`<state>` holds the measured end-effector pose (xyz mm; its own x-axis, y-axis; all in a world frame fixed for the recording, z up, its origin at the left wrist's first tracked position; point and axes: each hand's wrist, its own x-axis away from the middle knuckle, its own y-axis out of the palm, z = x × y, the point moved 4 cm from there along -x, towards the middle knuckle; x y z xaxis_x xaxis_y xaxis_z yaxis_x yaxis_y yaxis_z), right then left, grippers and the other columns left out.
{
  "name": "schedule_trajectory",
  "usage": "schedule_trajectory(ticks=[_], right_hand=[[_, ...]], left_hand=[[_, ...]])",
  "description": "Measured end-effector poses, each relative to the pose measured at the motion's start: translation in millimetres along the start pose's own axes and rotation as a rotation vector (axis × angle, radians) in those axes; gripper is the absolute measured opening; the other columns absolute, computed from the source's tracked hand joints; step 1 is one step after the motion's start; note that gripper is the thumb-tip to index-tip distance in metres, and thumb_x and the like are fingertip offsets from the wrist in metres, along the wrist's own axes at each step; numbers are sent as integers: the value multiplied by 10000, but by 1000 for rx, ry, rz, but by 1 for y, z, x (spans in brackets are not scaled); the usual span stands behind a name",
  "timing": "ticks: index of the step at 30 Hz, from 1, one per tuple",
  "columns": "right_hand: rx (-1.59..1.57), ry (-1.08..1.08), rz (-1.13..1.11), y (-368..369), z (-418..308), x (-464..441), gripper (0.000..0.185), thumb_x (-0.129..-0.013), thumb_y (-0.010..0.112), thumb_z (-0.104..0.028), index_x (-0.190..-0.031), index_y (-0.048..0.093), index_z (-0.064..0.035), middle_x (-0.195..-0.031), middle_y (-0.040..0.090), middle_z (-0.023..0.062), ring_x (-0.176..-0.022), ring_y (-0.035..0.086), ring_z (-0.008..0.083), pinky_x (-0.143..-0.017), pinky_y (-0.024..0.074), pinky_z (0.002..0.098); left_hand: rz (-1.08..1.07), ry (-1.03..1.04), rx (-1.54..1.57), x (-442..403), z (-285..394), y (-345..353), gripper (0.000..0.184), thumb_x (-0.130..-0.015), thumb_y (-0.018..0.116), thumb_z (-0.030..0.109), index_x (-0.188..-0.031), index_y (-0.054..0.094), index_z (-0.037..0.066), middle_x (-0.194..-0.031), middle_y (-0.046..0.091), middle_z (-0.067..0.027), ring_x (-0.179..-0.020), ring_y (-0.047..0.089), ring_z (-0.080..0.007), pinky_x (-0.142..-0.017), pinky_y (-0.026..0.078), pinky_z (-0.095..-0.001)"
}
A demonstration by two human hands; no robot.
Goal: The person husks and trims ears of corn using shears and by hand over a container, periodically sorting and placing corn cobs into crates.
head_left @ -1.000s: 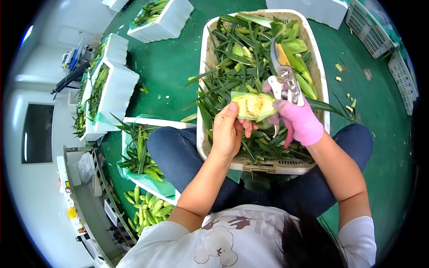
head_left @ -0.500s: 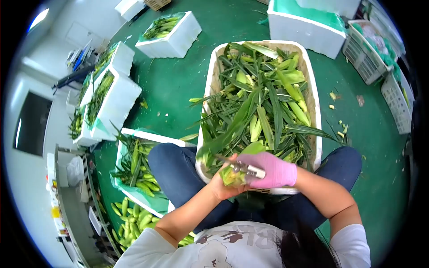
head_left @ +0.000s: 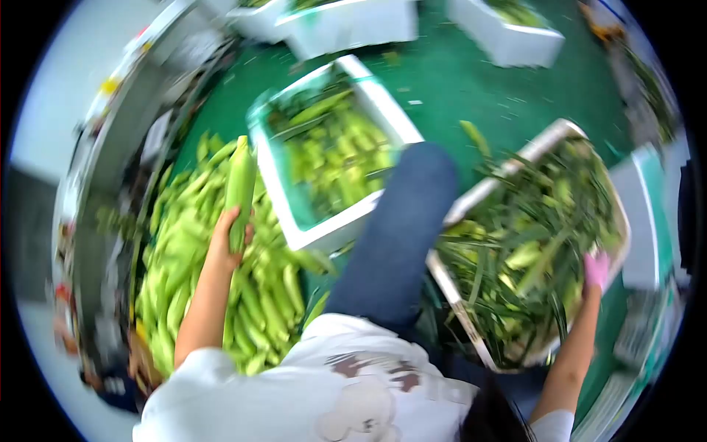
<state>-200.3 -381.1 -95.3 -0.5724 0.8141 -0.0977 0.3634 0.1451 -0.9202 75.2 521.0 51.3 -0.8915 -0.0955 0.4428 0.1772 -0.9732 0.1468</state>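
Left hand (head_left: 236, 234) and gloved right hand (head_left: 596, 269) are now standing well apart, where half a second ago they were meeting over the crate (head_left: 462, 315); the view is also swinging left.

Head view, the only one: left fingers are wrapping round the near half of a green corn ear (head_left: 241, 190), apparently leaving its far length free. It is showing over the corn pile (head_left: 258, 309); contact is hard to judge. Right hand is lying at the crate's right side, blurring; cannot tell whether it is grasping anything. Leaves (head_left: 515, 228) are filling the crate, its walls presumably keeping them together. A white foam box (head_left: 389, 109) is holding more ears beyond the knee, probably sitting there for easy reach.
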Motion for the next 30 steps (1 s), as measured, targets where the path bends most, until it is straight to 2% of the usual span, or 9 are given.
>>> schedule_trajectory(ticks=[2,6,9,13,15,20,23,29,30], right_hand=[[-842,157,-469,56,-42,14,470,-877,627,-176,-1304,542,0,-1112,640,103,-961,604,221,-880,491,355],[37,-263,-395,83,-199,138,533,-815,655,-173,-1294,515,15,-1257,616,240,-1142,582,420,-996,452,436],[464,-323,-408,107,-212,214,680,-772,746,-206,-1345,490,55,-1338,565,249,-1227,542,394,-1056,430,423],[571,-468,-400,173,-152,170,661,-868,705,-318,-1400,478,2,-1343,578,181,-1219,558,332,-1024,445,421],[591,-547,-494,168,-159,136,658,-825,727,-303,-1376,508,-17,-1314,589,209,-1211,561,361,-1021,456,423],[549,-540,-763,58,-172,69,678,-712,769,-311,-1323,575,-87,-1208,639,251,-1143,594,429,-972,500,459],[712,-599,-535,-45,-210,95,541,-645,730,-122,-1155,580,-25,-1033,664,215,-977,633,400,-894,491,436],[-1033,85,-1059,-140,-151,129,754,-823,731,-226,-1478,405,-46,-1376,522,102,-1211,523,235,-994,436,371],[-1256,60,-808,-160,-157,157,725,-865,717,-323,-1474,414,-74,-1357,534,104,-1181,537,227,-968,445,382]], left_hand=[[503,170,-234,-1,7,-96,361,-887,721,326,-1084,567,65,-792,641,-58,-603,587,-154,-487,461,-294],[1135,495,-114,30,-7,-308,624,-837,764,227,-1332,437,37,-1124,624,-152,-898,644,-266,-744,528,-386],[1682,487,-310,91,-3,-448,932,-808,780,145,-1522,191,41,-1354,521,-215,-1172,579,-369,-1006,460,-450],[1698,156,-474,167,7,-462,1044,-790,765,283,-1591,106,161,-1406,513,-260,-1261,531,-394,-1063,422,-458],[1684,288,-288,165,-4,-513,886,-769,784,304,-1532,356,159,-1382,555,-200,-1226,564,-349,-1044,435,-422],[1605,776,-239,128,55,-638,869,-804,776,345,-1505,358,49,-1435,479,-218,-1259,517,-355,-1050,404,-423],[1486,701,-277,42,116,-508,830,-840,751,316,-1495,341,12,-1429,445,-262,-1259,501,-350,-1063,384,-414],[171,725,-571,-185,17,-117,238,-920,609,107,-1137,686,47,-920,714,-58,-816,661,-144,-750,527,-279],[-36,570,-355,-224,-39,-60,228,-918,598,96,-1111,690,16,-887,717,-65,-740,661,-128,-705,532,-276]])
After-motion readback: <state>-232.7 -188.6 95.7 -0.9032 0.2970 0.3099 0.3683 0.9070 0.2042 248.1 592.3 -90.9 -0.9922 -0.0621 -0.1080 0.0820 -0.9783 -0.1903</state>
